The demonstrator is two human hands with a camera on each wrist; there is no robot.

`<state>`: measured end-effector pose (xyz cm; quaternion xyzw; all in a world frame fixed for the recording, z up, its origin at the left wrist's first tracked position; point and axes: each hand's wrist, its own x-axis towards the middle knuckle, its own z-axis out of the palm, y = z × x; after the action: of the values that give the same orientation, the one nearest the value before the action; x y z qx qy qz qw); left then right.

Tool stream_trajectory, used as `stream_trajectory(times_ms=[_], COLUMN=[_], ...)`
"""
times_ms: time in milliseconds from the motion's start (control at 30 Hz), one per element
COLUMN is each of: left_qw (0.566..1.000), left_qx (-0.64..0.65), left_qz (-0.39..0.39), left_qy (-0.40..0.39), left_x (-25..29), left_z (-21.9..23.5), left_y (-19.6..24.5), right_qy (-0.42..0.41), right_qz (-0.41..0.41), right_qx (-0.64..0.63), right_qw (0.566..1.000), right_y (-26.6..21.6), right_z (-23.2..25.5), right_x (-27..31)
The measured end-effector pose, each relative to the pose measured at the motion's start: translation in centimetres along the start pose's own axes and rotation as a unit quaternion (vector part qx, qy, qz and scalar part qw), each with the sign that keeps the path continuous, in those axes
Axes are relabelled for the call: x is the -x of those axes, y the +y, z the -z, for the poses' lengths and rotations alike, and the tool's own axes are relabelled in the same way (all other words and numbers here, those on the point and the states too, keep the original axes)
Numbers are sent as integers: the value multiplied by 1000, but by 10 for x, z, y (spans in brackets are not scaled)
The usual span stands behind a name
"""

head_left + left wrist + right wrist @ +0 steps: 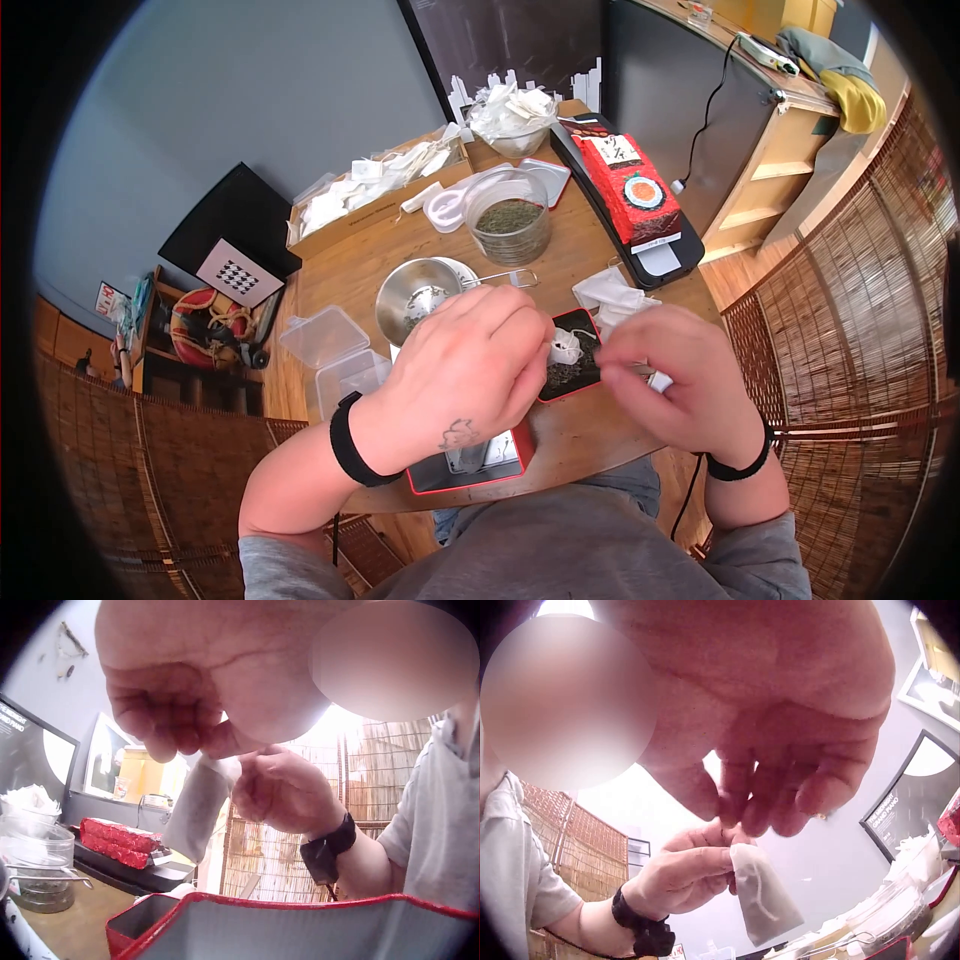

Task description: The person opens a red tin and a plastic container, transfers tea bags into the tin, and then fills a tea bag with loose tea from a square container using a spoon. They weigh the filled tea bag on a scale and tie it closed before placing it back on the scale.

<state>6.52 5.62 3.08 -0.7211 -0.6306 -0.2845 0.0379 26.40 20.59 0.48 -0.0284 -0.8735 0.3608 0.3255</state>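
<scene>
A filled white tea bag (566, 347) hangs between my two hands, over a red-rimmed black tray (578, 322) holding loose dark tea leaves. My left hand (465, 350) pinches its top corner, fingers curled; the right wrist view shows this grip on the tea bag (765, 896) and a pale string along its face. Thumb and fingertips of my right hand (680, 375) come together at the bag's top edge, seen in the left wrist view beside the tea bag (197, 810). My own fingers partly hide what the right fingertips pinch.
A steel bowl (392, 300) stands left of the tray, near a clear plastic box (325, 340). Behind are a round tub of tea leaves (510, 245), a cardboard box (375, 212) of white bags and a red packet (635, 190). A red-edged box (470, 487) sits at the front.
</scene>
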Motion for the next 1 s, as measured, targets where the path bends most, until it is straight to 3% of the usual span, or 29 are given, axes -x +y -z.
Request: stream_trajectory(times_ms=[100, 400, 533, 700, 933, 1000], left_qw=[1000, 999, 999, 999, 999, 999], left_qx=[-7, -26, -28, -20, -26, -29], left_qz=[-12, -22, -34, -35, -29, -29], left_qy=[4, 6, 10, 0, 2, -1], left_x=[-1, 2, 2, 2, 4, 4], left_z=[1, 6, 3, 3, 3, 4], left_y=[4, 8, 10, 9, 6, 5], right_qy=[71, 11, 52, 3, -2, 42], right_qz=[-7, 6, -7, -2, -7, -12], right_qx=[42, 41, 37, 47, 52, 44], right_qw=[997, 999, 998, 999, 999, 998], right_y=[-2, -1, -1, 1, 0, -3], right_z=[-16, -15, -21, -19, -15, -11], right_x=[-9, -7, -7, -7, -5, -6])
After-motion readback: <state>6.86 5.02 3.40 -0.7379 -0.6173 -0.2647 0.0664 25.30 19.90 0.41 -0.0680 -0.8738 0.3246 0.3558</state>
